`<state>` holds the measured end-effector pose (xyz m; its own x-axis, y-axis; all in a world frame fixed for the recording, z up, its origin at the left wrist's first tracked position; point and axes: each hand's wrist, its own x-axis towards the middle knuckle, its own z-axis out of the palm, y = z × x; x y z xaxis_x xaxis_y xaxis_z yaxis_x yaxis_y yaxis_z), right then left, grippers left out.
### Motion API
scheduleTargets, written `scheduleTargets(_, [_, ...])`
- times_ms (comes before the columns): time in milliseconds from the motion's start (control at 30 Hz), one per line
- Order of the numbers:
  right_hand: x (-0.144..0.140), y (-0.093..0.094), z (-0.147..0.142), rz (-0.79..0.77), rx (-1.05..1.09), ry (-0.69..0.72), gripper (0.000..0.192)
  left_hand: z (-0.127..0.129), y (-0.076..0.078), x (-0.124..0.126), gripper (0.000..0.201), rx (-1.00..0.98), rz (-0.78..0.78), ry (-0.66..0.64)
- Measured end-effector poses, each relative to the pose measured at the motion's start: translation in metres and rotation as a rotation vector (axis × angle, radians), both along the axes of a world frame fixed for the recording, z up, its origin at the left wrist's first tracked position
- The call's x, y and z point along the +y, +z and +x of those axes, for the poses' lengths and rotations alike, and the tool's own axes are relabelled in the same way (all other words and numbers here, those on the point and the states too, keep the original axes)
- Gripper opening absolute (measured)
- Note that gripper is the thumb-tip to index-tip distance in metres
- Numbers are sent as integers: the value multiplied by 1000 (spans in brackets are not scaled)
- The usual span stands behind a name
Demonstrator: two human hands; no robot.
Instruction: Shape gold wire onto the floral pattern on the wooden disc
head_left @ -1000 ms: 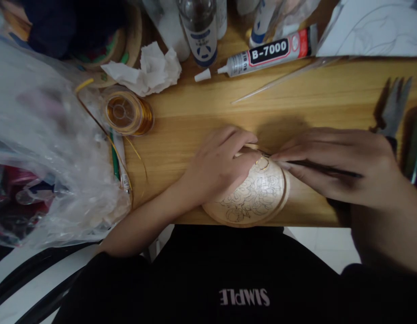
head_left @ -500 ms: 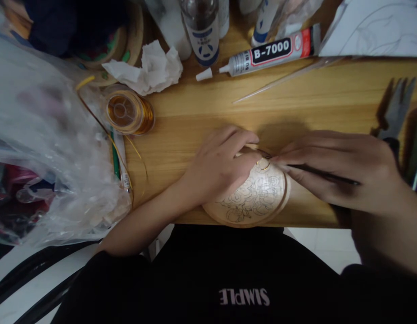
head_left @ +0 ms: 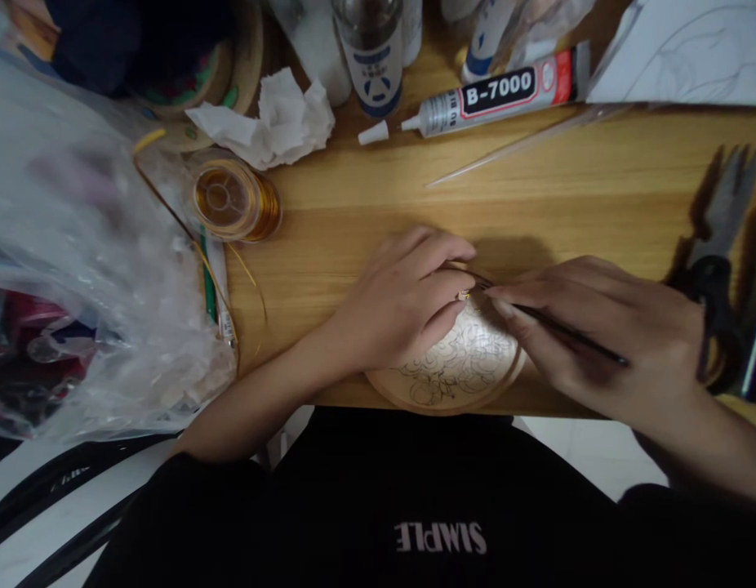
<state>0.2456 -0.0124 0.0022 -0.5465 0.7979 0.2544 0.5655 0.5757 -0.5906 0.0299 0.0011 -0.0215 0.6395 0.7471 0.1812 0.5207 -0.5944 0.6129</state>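
A round wooden disc (head_left: pixel 457 384) with a dark-line flower drawing lies at the table's front edge. My left hand (head_left: pixel 408 298) rests over its far left part, fingers bent, thumb and forefinger closed on a small bit of gold wire (head_left: pixel 463 295). From the right, my right hand (head_left: pixel 598 327) grips slim dark tweezers (head_left: pixel 574 333) like a pen. Their tip points at the disc's far edge, close beside the left fingertips. Whether the tip touches the wire I cannot tell.
A spool of gold wire (head_left: pixel 237 200) stands left, with crumpled tissue (head_left: pixel 280 122) behind it. At the back lie a B-7000 glue tube (head_left: pixel 500 94), its cap (head_left: pixel 373 133) and a bottle (head_left: pixel 371 65). Scissors (head_left: pixel 718 253) lie right; a plastic bag (head_left: pixel 121 286) covers the left.
The gold loop that showed on the disc is now mostly hidden at my left fingertips. My left thumb and forefinger have come together around it. My right hand has shifted slightly left and nearer me.
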Motion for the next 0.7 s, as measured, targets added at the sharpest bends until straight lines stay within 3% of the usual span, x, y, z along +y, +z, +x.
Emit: scheduleTargets(700, [-19, -2, -16, 110, -44, -137, 26, 1, 0, 1, 15, -54, -90, 1])
